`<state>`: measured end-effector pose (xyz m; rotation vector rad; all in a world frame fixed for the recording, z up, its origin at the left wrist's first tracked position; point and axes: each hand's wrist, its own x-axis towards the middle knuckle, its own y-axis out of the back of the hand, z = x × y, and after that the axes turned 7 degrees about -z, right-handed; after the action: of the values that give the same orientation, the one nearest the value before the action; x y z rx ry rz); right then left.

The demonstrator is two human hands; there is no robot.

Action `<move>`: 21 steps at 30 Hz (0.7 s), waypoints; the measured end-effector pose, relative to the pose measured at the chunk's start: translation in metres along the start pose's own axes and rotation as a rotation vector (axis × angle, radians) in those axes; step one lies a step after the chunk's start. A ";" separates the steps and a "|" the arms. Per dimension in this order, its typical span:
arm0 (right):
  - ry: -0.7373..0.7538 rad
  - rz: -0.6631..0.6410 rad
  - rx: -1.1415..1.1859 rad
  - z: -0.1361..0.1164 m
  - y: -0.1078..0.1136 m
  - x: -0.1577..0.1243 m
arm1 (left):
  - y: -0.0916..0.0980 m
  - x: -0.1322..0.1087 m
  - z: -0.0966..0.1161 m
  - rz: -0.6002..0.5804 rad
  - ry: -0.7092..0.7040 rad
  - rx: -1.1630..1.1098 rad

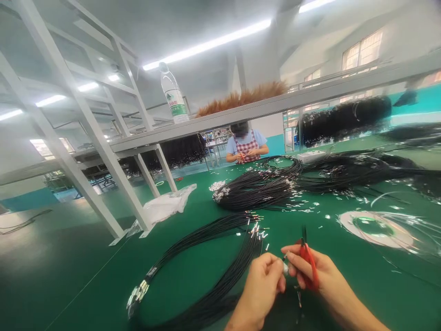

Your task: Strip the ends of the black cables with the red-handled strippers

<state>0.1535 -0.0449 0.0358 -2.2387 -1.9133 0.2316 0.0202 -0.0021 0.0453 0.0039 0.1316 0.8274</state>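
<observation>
Near the front edge of the bench, my left hand [263,282] is closed in a pinch on a black cable end with a small whitish piece [285,268] on it. My right hand [327,276] keeps a pair of red-handled scissors [313,271] in its palm, dark blades pointing up and away. Its thumb and forefinger also meet at the cable end, touching or almost touching my left fingertips. Below the hands hangs a blurred dark strand with a silvery tip [299,296]. Left of my hands, a looped bundle of black cables [206,236] lies with metal connectors [138,294] gathered at one end.
More black cable bundles [255,188] lie farther back among white scraps. A white reel [347,223] sits at the right. A metal shelf frame [103,161] stands left, bearing a water bottle [174,99]. A plastic bag [168,204] lies by its feet. A co-worker [246,147] sits opposite.
</observation>
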 end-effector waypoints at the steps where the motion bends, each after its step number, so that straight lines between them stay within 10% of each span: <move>1: 0.008 0.001 0.004 0.000 0.000 0.000 | -0.001 0.001 -0.002 0.005 -0.020 0.023; 21: -0.029 0.009 0.108 0.005 0.006 0.001 | -0.006 0.003 -0.006 0.026 -0.121 0.016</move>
<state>0.1582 -0.0448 0.0296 -2.1866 -1.8585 0.3618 0.0259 -0.0042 0.0387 0.0708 0.0240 0.8498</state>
